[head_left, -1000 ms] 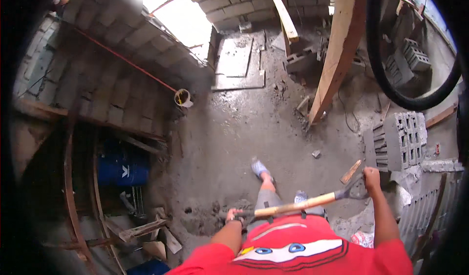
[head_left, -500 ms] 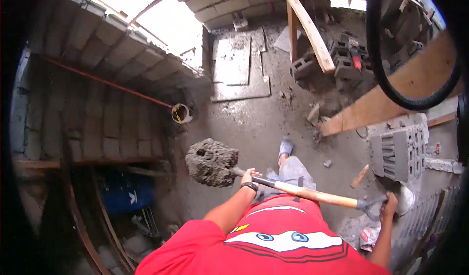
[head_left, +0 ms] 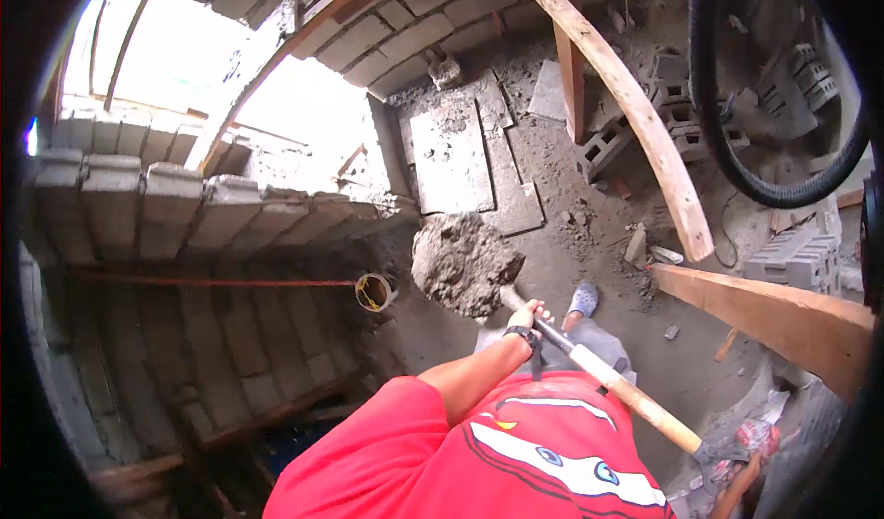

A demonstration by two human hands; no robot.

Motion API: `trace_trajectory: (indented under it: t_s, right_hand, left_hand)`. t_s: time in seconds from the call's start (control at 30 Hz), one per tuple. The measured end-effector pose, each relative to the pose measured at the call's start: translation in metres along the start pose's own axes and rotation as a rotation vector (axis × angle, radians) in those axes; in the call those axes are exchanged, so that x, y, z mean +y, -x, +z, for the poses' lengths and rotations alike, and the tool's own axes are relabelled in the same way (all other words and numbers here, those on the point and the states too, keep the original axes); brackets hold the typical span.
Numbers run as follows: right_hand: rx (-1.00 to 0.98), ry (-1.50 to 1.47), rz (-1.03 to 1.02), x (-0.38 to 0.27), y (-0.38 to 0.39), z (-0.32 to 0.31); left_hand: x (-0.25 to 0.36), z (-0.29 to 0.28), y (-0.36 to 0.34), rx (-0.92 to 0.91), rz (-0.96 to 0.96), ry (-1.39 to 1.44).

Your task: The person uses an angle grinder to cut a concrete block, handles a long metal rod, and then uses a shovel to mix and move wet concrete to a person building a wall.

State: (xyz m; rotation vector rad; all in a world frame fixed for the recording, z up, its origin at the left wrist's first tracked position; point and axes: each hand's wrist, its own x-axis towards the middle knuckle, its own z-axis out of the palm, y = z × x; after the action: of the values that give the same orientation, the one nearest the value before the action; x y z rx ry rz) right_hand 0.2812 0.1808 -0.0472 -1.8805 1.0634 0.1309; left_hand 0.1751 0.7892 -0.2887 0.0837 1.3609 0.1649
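Note:
A shovel (head_left: 635, 399) slants across my front, its blade heaped with wet grey mortar (head_left: 465, 266). My left hand (head_left: 528, 316), with a dark band at the wrist, is closed round the metal shaft just behind the blade. At the lower right, my right hand (head_left: 753, 462) is at the grip end of the handle, closed on it; its fingers are partly blurred against a red and white bag. The blade hangs above the floor, and the mortar hides its surface.
Flat boards (head_left: 451, 160) with mortar on them lie on the wet floor ahead. Left of the load stands a white bucket (head_left: 373, 292) beside the block wall (head_left: 175, 206). Timbers (head_left: 773, 321) slope in from the right, and hollow blocks (head_left: 603, 151) are stacked at the far right.
The loaded shovel has swung forward and to the right, with both hands still on it. My view has turned, bringing the window opening and boards closer.

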Motion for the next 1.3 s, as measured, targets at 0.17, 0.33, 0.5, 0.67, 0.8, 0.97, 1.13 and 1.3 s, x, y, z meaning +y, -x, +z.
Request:
trace_trajectory:
  t_s: [0.17,0.33,0.5,0.67,0.8,0.97,1.13,1.3]
  right_hand:
    - [-0.020,-0.082,0.206,-0.013,0.105,0.067]
    - [0.177,-0.124,0.173,-0.036,0.186,0.143]
    - [-0.039,-0.343,0.265,-0.130,0.291,0.226]
    - [0.058,-0.201,0.099,-0.217,0.363,0.300]
    - [0.062,-0.414,0.035,-0.295,0.452,0.445]
    - [-0.732,-0.557,-0.872,-0.286,0.508,0.581]
    - [-0.640,-0.477,-1.235,-0.285,0.505,0.608]
    - [-0.646,-0.480,-1.322,-0.278,0.496,0.583]
  left_hand:
    - [0.123,0.063,-0.003,-0.025,0.065,-0.156]
    - [0.284,0.106,0.017,-0.073,0.008,-0.181]
    - [0.460,0.184,0.151,-0.095,0.061,-0.216]
    - [0.611,0.243,0.269,-0.133,0.486,-0.453]
    - [0.775,0.258,0.271,-0.406,0.544,-0.246]
    - [0.923,0.257,0.205,-0.476,0.649,-0.095]
    - [0.941,0.245,0.195,-0.397,0.705,-0.048]
    - [0.919,0.283,0.259,-0.791,0.795,-0.198]
